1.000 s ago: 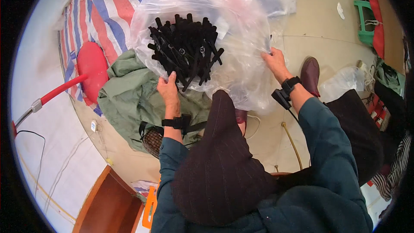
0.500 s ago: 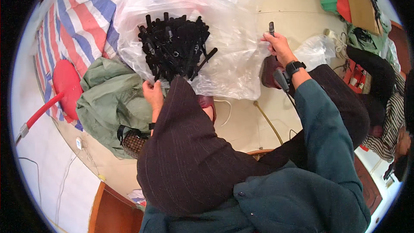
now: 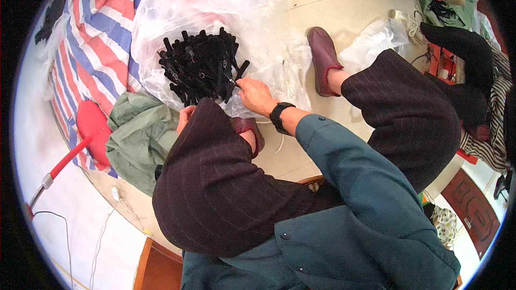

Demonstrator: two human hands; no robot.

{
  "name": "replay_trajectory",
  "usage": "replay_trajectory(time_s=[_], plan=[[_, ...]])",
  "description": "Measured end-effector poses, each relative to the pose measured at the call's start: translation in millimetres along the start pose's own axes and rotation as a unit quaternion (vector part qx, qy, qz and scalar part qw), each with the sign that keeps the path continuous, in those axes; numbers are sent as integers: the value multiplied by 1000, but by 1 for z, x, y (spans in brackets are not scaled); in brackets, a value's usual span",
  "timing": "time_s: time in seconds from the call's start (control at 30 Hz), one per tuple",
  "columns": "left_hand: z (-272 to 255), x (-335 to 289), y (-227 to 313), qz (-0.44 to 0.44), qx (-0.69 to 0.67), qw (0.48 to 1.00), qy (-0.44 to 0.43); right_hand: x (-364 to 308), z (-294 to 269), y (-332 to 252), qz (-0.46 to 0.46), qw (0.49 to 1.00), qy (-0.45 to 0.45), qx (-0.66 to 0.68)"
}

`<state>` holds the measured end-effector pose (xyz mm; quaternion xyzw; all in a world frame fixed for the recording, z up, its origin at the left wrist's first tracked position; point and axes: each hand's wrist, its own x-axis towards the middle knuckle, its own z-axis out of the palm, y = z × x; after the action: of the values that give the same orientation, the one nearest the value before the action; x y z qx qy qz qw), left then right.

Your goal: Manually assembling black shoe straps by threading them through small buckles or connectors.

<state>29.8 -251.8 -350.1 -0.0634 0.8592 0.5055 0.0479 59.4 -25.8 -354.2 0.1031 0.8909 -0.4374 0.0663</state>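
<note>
A bundle of black strips (image 3: 199, 67), some with shiny metal bits, lies heaped on a clear plastic sheet (image 3: 269, 37). My right hand (image 3: 257, 96) is closed at the bundle's right edge, pinching a narrow dark piece with a metal glint; its exact kind is unclear. Below the bundle's left side, my left hand (image 3: 185, 116) shows only in part beside my raised knee. The trouser leg hides most of its fingers, and I cannot see whether it holds anything.
A striped red, white and blue sheet (image 3: 113, 32) and a crumpled green cloth (image 3: 141, 139) lie to the left, beside a round red object on a stem (image 3: 92, 131). Another plastic bag (image 3: 376, 43) and a red box (image 3: 443, 64) sit to the right.
My right hand has swung left from beside my right shoe to the black bundle, with a dark piece in its fingers. The view has shifted, and less of my left hand shows.
</note>
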Motion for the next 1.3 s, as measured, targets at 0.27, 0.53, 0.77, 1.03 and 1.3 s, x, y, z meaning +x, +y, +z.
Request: replay_trajectory(time_s=[0.27, 0.53, 0.77, 1.03, 1.3], plan=[[16, 8, 12, 32, 18, 990, -135, -19, -30, 31, 71, 997, -43, -11], [31, 26, 17, 68, 36, 961, -265, -2, -67, 101, 274, 923, 179, 201], [43, 17, -4, -97, 47, 953, -283, 16, -40, 100, 281, 953, 110, 16], [67, 16, 17, -125, 25, 947, -295, 21, -39, 120, 252, 958, 114, -75], [52, 20, 35, -177, -56, 956, -228, 24, -111, 90, 350, 743, -40, 568]])
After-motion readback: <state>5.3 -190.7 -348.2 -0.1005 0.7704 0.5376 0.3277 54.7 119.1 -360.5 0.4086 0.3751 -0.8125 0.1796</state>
